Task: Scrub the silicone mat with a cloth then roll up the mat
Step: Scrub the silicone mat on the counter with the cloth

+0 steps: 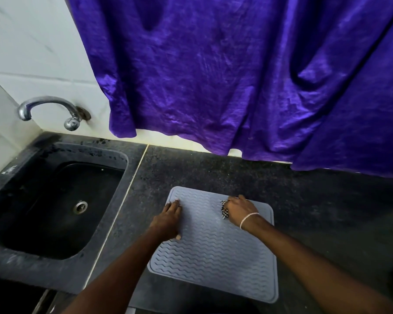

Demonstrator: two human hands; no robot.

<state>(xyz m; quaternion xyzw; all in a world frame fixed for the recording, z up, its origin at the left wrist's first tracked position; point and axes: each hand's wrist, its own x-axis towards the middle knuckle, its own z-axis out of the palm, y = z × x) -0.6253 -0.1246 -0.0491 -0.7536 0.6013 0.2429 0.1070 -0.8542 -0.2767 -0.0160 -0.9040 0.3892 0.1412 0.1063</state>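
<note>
Grey silicone mat (213,257) lies flat and unrolled on the dark speckled tabletop (315,211), just right of the black sink (43,211), with its wavy ridges facing up and its near edge close to the tabletop's front. On my feed I see the left hand (168,219) spread flat on the mat's far left part, fingers straight and pressing down, thumb out toward the near side, grasping nothing. The right hand (239,210) is clenched around a small black-and-white checked cloth (224,210), pushing it against the mat near the far right corner; only a scrap of the cloth shows at the hand's left side. A silver bracelet (247,219) circles that wrist. A chrome tap (45,105) juts from the white tiled wall (32,53) above the sink, and a purple curtain (213,75) hangs down behind the tabletop
</note>
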